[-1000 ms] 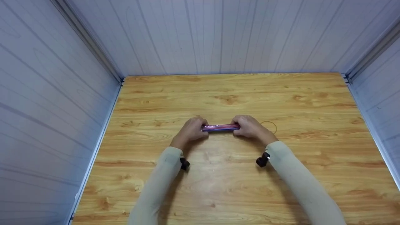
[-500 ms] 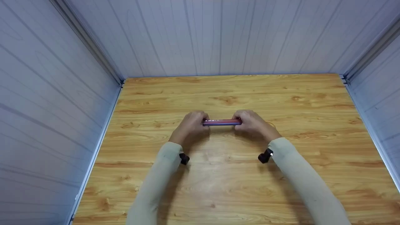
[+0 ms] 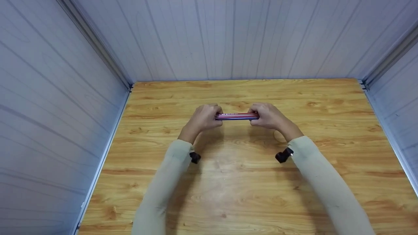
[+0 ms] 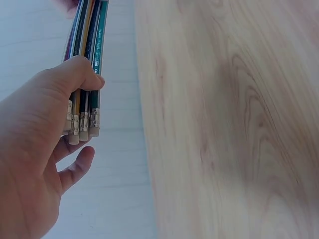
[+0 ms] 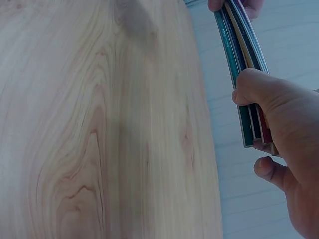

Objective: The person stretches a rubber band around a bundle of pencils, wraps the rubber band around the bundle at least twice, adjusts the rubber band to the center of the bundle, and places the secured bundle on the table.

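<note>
Both hands hold a bundle of pencils [image 3: 236,116] level above the wooden table, one hand at each end. My left hand [image 3: 205,118] grips the end with the white erasers [image 4: 75,138] and silver ferrules, its thumb or finger curled over the shafts in the left wrist view. At the other end my right hand [image 3: 266,116] grips the flat, eraserless ends [image 5: 259,139]. Green, dark, yellow and red pencils show in the wrist views; red and blue ones face the head view. A thin rubber band [image 3: 278,137] lies on the table, partly behind the right wrist.
The wood-grain table [image 3: 222,182] has white panel walls [image 3: 215,39] at its back, left and right. A small black camera [image 3: 195,158] sits on the left wrist and another black camera [image 3: 283,155] on the right wrist.
Both hands have moved away from the body together, up in the head view and slightly right, carrying the pencils. The grip at both ends stays the same.
</note>
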Available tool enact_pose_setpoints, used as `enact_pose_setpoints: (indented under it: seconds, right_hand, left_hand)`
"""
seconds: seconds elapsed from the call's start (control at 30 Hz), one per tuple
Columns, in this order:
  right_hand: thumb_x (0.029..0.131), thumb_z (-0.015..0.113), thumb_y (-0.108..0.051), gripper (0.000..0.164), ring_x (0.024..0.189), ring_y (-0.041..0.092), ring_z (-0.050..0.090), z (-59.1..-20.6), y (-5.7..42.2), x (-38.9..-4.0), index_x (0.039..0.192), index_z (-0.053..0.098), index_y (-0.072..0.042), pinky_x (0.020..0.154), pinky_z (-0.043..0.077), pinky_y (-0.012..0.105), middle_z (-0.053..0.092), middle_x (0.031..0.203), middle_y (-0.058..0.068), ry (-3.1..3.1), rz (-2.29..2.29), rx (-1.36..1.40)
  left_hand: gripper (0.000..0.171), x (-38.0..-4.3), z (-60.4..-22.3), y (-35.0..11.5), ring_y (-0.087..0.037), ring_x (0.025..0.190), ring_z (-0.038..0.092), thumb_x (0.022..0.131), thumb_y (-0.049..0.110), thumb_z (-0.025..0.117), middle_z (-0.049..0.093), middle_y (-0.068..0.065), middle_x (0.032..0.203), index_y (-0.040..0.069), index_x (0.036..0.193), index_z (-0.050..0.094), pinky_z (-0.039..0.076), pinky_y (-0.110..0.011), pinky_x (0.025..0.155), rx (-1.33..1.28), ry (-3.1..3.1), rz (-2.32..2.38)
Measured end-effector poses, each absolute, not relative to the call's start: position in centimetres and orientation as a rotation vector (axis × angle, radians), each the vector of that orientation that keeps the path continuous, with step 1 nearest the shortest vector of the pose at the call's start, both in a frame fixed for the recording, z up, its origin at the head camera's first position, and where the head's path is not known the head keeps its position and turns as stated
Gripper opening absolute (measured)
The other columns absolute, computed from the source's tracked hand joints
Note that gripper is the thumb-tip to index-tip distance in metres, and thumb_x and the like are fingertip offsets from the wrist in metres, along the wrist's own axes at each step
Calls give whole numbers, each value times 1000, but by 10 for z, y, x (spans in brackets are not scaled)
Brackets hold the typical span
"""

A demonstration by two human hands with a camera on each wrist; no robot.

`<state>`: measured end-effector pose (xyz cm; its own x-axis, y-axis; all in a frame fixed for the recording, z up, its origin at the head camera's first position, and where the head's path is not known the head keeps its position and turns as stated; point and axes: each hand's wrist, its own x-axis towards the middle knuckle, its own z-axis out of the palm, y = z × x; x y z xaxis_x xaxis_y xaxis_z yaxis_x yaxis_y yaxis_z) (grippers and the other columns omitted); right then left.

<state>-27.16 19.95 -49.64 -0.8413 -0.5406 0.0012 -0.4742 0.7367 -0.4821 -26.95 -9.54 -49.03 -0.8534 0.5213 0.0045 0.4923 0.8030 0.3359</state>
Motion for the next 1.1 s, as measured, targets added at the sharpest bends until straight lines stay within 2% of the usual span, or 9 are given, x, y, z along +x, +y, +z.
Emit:
enact_pose_setpoints:
  seconds: [0.13,0.23,0.4,0.57,0.73,0.93,1.0,1.1]
  right_hand:
    - [92,78,-11,20,84,24,55,-493,204,-268,110,75,-4,79,42,39,72,100,14,2791,-743,-794]
    - [91,79,-10,20,85,24,55,-490,205,-266,110,75,-3,80,42,39,73,99,14,2796,-767,-811]
    - [90,80,-9,20,86,26,57,-486,206,-264,109,75,-3,80,44,39,74,100,15,2823,-770,-865]
    - [90,79,-9,19,81,24,57,-484,207,-260,108,76,-3,76,43,36,76,100,16,2831,-763,-849]
    - [91,80,-10,19,78,22,56,-481,206,-258,107,76,-2,74,42,35,74,97,15,2833,-756,-878]
    - [90,82,-9,21,79,22,58,-479,205,-258,109,76,-1,74,45,36,76,97,16,2843,-741,-908]
    - [90,82,-8,22,80,23,59,-478,206,-258,110,77,-1,75,45,36,76,99,16,2845,-738,-908]
    - [90,82,-8,22,81,24,59,-478,206,-257,110,76,-1,76,45,37,75,100,16,2847,-740,-906]
  left_hand:
    - [26,-268,-489,-95,-24,92,66,98,20,80,78,-13,114,3,118,78,60,-46,87,864,2896,512]
    - [25,-267,-488,-95,-23,87,64,97,21,78,79,-13,110,4,116,77,59,-45,81,906,2887,551]
    - [26,-267,-486,-92,-17,74,53,98,24,73,76,-10,94,7,117,73,46,-36,70,921,2881,543]
    - [30,-266,-485,-87,-15,71,47,102,27,68,67,-5,84,10,126,69,37,-33,70,922,2855,467]
    - [25,-265,-487,-84,-15,69,46,104,33,69,63,-2,81,10,115,71,35,-33,69,952,2856,412]
    - [53,-264,-488,-83,-13,65,45,108,64,66,56,3,76,11,103,72,32,-29,64,954,2861,411]
    - [58,-264,-489,-84,-13,65,44,109,68,62,54,3,76,11,102,71,32,-29,63,966,2861,424]
    - [59,-264,-489,-85,-13,64,44,111,66,58,53,2,75,9,102,71,32,-29,62,994,2852,447]
